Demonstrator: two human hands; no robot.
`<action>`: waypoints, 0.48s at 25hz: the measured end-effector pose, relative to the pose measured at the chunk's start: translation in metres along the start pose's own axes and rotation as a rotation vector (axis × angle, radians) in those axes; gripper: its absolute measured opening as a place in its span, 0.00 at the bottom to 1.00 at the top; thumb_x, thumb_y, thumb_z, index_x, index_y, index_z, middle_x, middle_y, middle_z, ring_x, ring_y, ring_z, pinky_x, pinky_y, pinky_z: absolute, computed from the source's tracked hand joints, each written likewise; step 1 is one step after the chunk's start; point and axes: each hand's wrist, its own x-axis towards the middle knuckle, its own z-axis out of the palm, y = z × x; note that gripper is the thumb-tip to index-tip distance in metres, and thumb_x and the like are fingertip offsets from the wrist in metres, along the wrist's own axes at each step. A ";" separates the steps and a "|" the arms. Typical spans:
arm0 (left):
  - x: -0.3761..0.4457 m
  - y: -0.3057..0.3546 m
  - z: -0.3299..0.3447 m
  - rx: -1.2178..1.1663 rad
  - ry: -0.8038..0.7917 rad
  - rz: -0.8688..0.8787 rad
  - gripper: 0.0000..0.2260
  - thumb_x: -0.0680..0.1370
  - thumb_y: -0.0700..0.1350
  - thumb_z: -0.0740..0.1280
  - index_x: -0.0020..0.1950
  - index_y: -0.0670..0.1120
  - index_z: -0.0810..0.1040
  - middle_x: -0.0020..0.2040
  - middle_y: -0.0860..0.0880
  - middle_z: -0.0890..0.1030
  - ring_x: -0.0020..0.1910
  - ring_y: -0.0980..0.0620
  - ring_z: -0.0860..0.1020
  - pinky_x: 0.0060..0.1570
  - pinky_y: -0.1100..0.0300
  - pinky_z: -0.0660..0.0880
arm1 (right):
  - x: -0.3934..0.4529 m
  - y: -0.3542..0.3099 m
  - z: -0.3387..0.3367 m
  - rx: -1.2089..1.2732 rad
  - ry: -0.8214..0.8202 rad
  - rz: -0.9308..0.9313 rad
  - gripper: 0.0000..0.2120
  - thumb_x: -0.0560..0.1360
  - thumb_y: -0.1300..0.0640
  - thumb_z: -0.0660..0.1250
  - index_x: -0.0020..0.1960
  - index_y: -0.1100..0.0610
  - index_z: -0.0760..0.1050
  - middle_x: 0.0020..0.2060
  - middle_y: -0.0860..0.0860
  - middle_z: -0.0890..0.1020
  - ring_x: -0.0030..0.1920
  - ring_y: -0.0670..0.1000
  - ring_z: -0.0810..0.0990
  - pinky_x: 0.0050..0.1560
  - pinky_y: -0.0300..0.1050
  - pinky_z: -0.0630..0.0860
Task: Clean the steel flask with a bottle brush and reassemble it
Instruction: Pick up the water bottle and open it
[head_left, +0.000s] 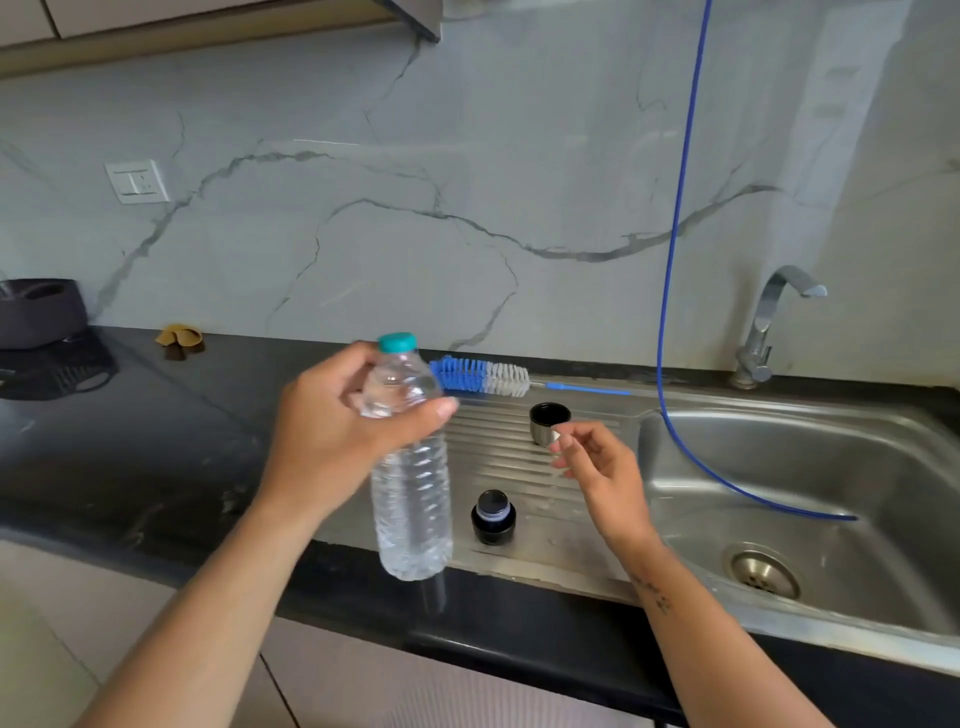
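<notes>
My left hand (332, 431) grips the upper part of a clear plastic water bottle (413, 499) with a teal cap, held upright above the counter's front edge. My right hand (597, 467) hovers over the steel drainboard (519, 467) with fingers loosely apart and nothing in them. Just beyond its fingertips stands a small steel cup lid (548, 422), mouth up. A black inner stopper (492, 517) sits on the drainboard near the front. A blue and white bottle brush (480, 376) lies along the back of the drainboard. The flask body is not in view.
A steel sink (831, 499) with a drain lies to the right, a tap (763, 332) behind it. A blue hose (675, 260) hangs from above into the basin. On the black counter (156, 441) at left sit a dark bag and a small tan object.
</notes>
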 end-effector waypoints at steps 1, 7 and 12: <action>0.002 0.006 0.016 -0.003 -0.045 0.023 0.21 0.63 0.58 0.82 0.51 0.52 0.83 0.44 0.55 0.87 0.42 0.56 0.85 0.42 0.58 0.82 | -0.002 -0.001 -0.003 0.012 -0.023 0.003 0.03 0.82 0.58 0.68 0.53 0.54 0.81 0.47 0.51 0.86 0.48 0.53 0.85 0.51 0.48 0.82; 0.033 0.004 0.123 -0.014 -0.126 0.065 0.22 0.62 0.61 0.82 0.50 0.53 0.82 0.42 0.56 0.86 0.42 0.56 0.85 0.47 0.47 0.81 | -0.002 -0.005 -0.019 0.226 -0.189 0.059 0.23 0.83 0.41 0.60 0.62 0.59 0.81 0.57 0.59 0.85 0.61 0.60 0.82 0.64 0.60 0.77; 0.059 -0.004 0.158 0.084 -0.173 0.035 0.23 0.62 0.65 0.80 0.48 0.53 0.79 0.41 0.56 0.84 0.40 0.58 0.83 0.42 0.52 0.81 | -0.003 -0.006 -0.016 0.153 -0.197 0.079 0.29 0.69 0.52 0.81 0.67 0.55 0.76 0.57 0.55 0.85 0.59 0.56 0.84 0.63 0.58 0.79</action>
